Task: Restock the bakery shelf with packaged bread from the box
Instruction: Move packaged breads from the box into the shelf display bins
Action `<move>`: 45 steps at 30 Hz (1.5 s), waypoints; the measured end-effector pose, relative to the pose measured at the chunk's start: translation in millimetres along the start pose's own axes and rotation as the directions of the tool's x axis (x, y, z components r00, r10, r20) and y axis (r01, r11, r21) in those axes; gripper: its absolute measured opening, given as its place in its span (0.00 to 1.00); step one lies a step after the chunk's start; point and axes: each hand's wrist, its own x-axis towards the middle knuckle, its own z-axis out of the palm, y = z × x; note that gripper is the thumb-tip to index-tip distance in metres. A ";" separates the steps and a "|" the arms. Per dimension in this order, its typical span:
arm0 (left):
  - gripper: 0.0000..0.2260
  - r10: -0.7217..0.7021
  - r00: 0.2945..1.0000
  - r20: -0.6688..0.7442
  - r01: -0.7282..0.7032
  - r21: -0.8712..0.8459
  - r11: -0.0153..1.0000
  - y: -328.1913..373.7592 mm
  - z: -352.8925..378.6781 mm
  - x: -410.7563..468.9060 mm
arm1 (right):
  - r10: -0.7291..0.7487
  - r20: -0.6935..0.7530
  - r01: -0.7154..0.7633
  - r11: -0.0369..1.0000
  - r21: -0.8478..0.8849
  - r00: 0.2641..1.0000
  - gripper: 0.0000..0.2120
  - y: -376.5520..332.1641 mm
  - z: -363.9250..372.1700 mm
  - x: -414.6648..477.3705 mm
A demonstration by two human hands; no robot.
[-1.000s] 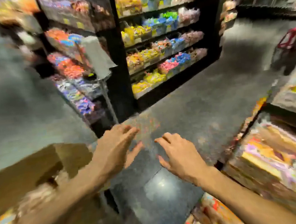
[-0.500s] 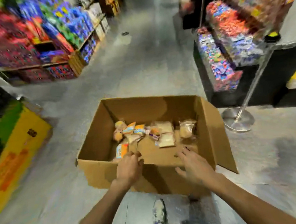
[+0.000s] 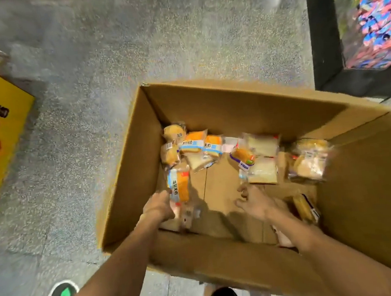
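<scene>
Head view: left hand (image 3: pixel 159 206) now grips bread packet (image 3: pixel 180 185).

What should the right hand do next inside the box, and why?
Probably close the right hand on the pale sandwich pack just beyond its fingertips. The left hand seems to grip the orange-and-blue pack, while the right holds nothing, fingers spread toward the bread lying in the box.
</scene>
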 end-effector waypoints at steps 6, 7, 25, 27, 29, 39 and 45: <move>0.39 0.092 0.974 0.209 -0.148 0.271 0.951 -15.7 7.7 64.6 | 0.069 0.041 -0.073 0.991 0.114 0.997 0.17 -26.6 15.8 84.7; 0.40 0.099 0.970 0.223 -0.165 0.304 0.938 -16.7 12.8 71.1 | 0.080 0.047 -0.086 0.985 0.148 0.996 0.17 -30.2 18.9 96.0; 0.28 0.280 0.932 0.232 -0.335 0.246 0.910 -23.1 37.8 100.7 | 0.326 0.085 -0.216 0.389 0.896 0.941 0.19 -67.4 74.1 207.2; 0.33 0.195 0.961 0.196 -0.192 -0.035 0.981 -32.0 34.6 104.1 | 0.349 0.098 -0.237 0.380 0.894 0.932 0.13 -65.8 71.7 208.4; 0.38 0.130 0.976 0.172 -0.074 -0.299 0.952 -37.7 31.8 106.2 | 0.362 0.089 -0.241 0.403 0.883 0.928 0.13 -60.6 72.5 208.3; 0.27 -0.052 0.995 0.085 0.099 -0.796 0.597 -18.0 53.0 123.0 | 0.313 0.193 -0.300 0.344 0.890 0.930 0.15 15.7 55.8 178.9; 0.20 -0.261 0.965 0.026 0.091 -0.967 0.238 10.0 61.0 122.3 | 0.324 0.197 -0.301 0.311 0.902 0.925 0.23 39.4 36.2 152.9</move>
